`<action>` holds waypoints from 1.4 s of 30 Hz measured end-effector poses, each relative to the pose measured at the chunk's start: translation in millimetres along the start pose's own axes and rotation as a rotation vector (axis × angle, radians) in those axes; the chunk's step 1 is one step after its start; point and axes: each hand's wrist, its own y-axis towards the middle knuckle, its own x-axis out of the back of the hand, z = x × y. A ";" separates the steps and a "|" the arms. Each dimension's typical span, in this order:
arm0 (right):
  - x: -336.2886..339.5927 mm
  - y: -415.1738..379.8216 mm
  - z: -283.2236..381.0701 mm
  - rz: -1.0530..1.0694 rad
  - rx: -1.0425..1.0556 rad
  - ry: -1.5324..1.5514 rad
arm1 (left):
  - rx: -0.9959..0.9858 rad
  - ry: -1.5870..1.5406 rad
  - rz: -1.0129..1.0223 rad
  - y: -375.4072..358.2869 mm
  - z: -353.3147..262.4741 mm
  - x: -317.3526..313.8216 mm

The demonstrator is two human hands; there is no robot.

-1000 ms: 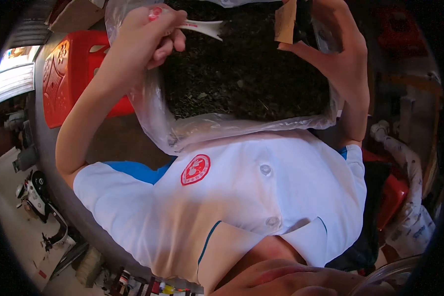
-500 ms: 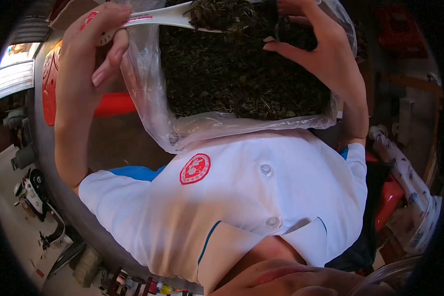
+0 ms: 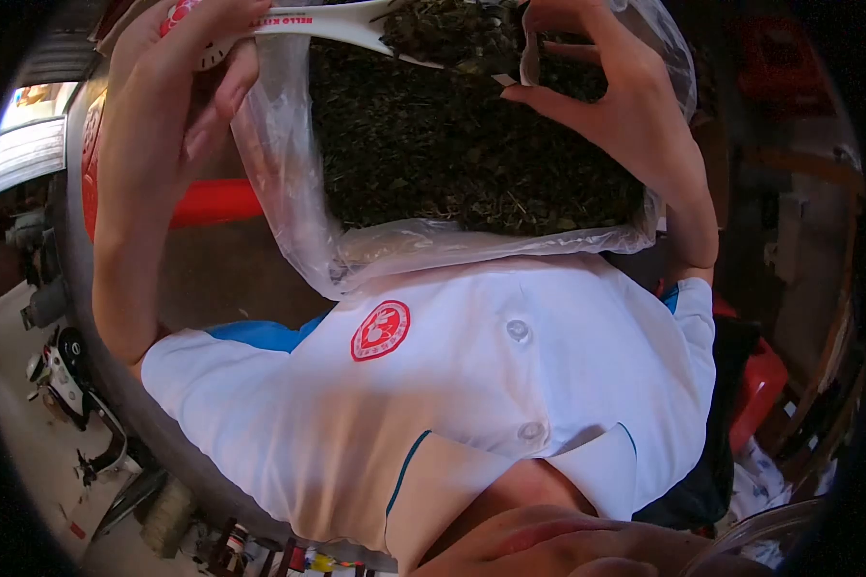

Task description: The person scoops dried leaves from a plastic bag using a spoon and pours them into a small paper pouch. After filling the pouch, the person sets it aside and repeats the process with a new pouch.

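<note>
My left hand (image 3: 188, 77) is closed round the handle of a white Hello Kitty spoon (image 3: 332, 21). Dark dried leaves (image 3: 443, 37) are heaped on its bowl end. Opposite it, my right hand (image 3: 611, 72) pinches a small pale bag (image 3: 528, 53) between thumb and fingers. The bag's edge is right at the spoon's leaf-covered end, and part of it is hidden by my fingers. Below both hands, a large clear plastic bag (image 3: 284, 183) full of the same loose dried leaves (image 3: 481, 163) lies open against my front.
Beside the plastic bag at left is a red plastic piece (image 3: 216, 203). A scooter (image 3: 72, 375) stands on the floor at lower left. Another red seat-like object (image 3: 758, 394) is at my right, with patterned cloth (image 3: 760, 486) below it.
My right hand and the small bag have shifted left, closer to the spoon's end. The spoon has tilted slightly. Patterned cloth at the right has moved down toward the lower edge.
</note>
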 end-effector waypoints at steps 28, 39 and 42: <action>4.6 -0.2 -6.5 0.010 -0.040 0.036 | -0.241 0.519 -0.108 7.6 -85.9 -60.8; 3.1 -2.5 -13.0 -0.005 0.041 0.034 | -0.307 0.509 -0.080 9.2 -80.8 -69.2; 3.9 -2.5 -14.3 -0.009 0.021 0.032 | -0.334 0.526 -0.191 10.5 -83.5 -73.1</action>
